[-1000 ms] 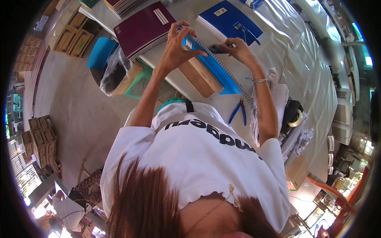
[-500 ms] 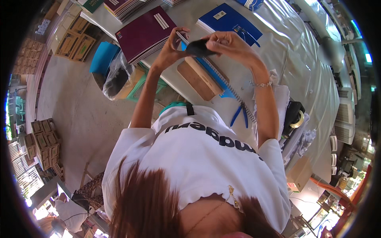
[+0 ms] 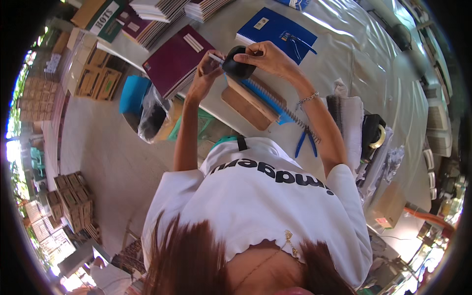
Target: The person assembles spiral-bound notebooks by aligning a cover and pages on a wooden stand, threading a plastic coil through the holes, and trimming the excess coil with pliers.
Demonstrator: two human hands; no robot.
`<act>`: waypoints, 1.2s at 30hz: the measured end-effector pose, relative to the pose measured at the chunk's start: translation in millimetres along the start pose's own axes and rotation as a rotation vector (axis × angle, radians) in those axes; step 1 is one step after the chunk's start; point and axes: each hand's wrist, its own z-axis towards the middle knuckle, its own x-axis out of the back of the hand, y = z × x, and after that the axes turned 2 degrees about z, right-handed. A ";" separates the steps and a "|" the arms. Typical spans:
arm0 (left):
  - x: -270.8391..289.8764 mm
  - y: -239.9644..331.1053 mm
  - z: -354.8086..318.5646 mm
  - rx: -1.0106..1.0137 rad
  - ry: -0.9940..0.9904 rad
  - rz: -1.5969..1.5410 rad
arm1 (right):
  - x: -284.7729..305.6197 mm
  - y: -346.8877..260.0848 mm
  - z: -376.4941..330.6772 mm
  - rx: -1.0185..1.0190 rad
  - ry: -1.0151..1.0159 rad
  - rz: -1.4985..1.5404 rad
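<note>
Right hand [image 3: 269, 58]: fingers clamped on rounded black object [image 3: 238, 64], at far end of blue-covered, metal-coiled notebook [image 3: 260, 93], near edge of pale desk [image 3: 364, 64]. Left hand [image 3: 204, 76]: fingers curled just left of object; grip cannot be told.

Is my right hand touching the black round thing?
Touching. The head view shows the right hand gripping the black round thing, with its thumb laid across it.
</note>
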 end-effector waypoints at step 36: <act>2.6 16.4 2.1 0.010 -0.050 0.253 | 3.8 75.3 36.4 -0.238 -0.090 -0.203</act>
